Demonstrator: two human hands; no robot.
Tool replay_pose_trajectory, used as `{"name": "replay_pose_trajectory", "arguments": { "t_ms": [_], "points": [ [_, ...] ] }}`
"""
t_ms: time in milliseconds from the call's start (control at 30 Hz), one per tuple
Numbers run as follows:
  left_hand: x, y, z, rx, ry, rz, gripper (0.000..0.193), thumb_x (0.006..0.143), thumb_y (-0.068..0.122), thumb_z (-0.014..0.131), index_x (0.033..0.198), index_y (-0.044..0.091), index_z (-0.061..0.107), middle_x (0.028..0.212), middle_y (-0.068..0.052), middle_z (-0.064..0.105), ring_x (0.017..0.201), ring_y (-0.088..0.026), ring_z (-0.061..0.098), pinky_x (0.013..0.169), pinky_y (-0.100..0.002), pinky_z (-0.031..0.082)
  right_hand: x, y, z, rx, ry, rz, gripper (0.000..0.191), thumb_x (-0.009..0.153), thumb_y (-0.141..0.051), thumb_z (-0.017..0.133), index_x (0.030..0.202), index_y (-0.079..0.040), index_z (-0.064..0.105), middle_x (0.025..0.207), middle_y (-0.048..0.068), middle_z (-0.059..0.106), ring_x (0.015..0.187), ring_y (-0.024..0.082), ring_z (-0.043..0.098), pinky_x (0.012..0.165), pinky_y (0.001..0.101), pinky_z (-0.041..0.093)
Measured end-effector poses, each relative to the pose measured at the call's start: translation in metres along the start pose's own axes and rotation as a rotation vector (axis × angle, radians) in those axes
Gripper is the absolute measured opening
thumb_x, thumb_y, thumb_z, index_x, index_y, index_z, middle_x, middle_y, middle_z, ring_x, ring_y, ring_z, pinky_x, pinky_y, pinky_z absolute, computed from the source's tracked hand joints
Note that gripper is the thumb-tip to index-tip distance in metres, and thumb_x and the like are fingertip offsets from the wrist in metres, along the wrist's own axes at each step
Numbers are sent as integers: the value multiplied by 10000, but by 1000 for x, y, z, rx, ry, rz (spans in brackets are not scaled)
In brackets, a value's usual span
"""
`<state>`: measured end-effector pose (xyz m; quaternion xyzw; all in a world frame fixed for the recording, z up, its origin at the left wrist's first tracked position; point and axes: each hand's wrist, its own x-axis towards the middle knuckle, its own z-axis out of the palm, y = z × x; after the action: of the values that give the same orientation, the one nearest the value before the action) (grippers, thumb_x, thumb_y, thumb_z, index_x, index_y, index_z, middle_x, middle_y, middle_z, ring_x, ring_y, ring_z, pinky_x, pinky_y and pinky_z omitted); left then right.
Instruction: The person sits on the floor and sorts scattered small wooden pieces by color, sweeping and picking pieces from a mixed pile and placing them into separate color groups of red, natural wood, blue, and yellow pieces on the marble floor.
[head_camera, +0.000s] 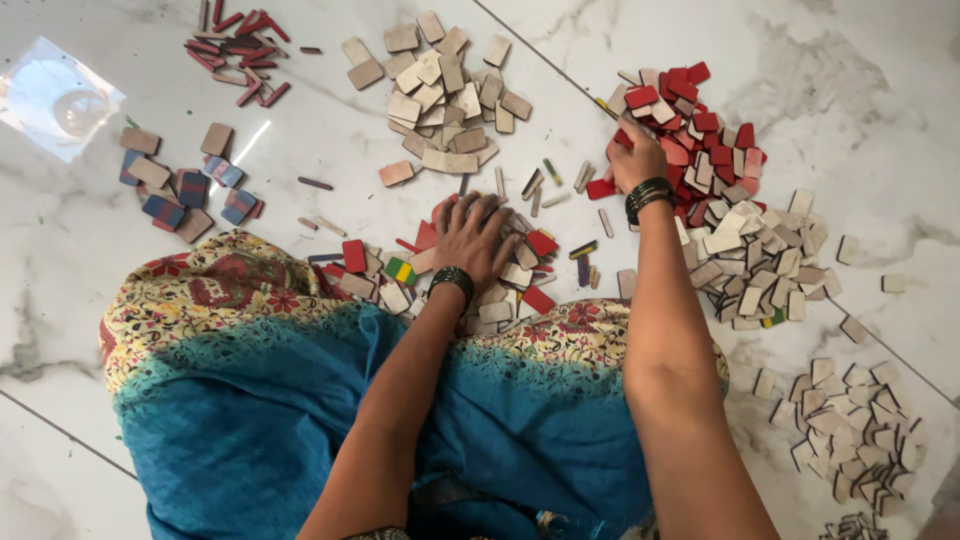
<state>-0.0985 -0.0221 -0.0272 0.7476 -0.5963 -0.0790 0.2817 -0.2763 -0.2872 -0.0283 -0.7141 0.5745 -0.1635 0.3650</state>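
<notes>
Left hand (472, 240) lies flat, fingers spread, on mixed small flat wooden tiles (500, 285) by the knees. Right hand (634, 155) reaches w/ fingers curled onto the red painted rectangular tile pile (690, 130); exact pinch can't be told. Best to lift one red tile cleanly, w/o dragging neighbours.

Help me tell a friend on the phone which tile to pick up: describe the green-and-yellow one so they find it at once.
Start at the left hand, pressed flat on the mixed pile of small tiles just beyond the blue cloth. Look to that hand's left, past the red tile. The green-and-yellow tile lies there, the only one in that pile with a bright green face and a yellow stripe among red and plain wooden pieces.
</notes>
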Motion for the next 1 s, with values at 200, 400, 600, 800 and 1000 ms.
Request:
{"name": "replay_pose_trajectory", "arguments": {
  "t_ms": [200, 400, 600, 800, 1000],
  "points": [
    [0, 2, -3, 6, -18, -17, 435, 976, 470, 570, 1293, 181, 645, 1413, -75, 546, 1411, -313, 397, 1215, -543, 191, -1, -11, -3, 141, 92, 152, 642, 923, -80, 512, 1548, -197, 427, 760, 92, 713, 515, 146, 655, 409, 322, 482],
    [-1, 3, -4, 4, -22, -22, 426, 985, 465, 562, 1297, 187, 643, 1411, -71, 546, 1410, -304, 401, 1223, -543, 189, 5, -18, -14, 87, -8, 204, 609, 984, -105, 473, 1579, -217, 416, 702, 110, 689, 488, 163, 606, 426, 328, 490],
    [-2, 3, -2, 22, -26, -23, 417, 987, 462, 564, 1292, 190, 647, 1406, -72, 547, 1408, -308, 399, 1222, -543, 188, 7, -31, -16, -115, -51, 222, 521, 971, -134, 480, 1488, -192, 488, 689, 104, 686, 507, 179, 650, 435, 343, 524],
    [-2, 3, -1, 31, -9, -10, 418, 975, 454, 575, 1280, 181, 657, 1397, -66, 561, 1392, -300, 412, 1216, -543, 192, 13, -28, -20, -219, -84, 142, 237, 965, -200, 570, 1047, -94, 766, 641, 60, 691, 499, 159, 655, 481, 309, 527],
    [-2, 3, -2, 32, -17, -20, 431, 972, 461, 575, 1288, 179, 654, 1393, -75, 561, 1395, -305, 412, 1216, -542, 188, 7, -33, -14, -124, -120, 114, 207, 925, -235, 685, 939, -48, 774, 621, 81, 674, 487, 132, 626, 479, 305, 505]
  ]
}}
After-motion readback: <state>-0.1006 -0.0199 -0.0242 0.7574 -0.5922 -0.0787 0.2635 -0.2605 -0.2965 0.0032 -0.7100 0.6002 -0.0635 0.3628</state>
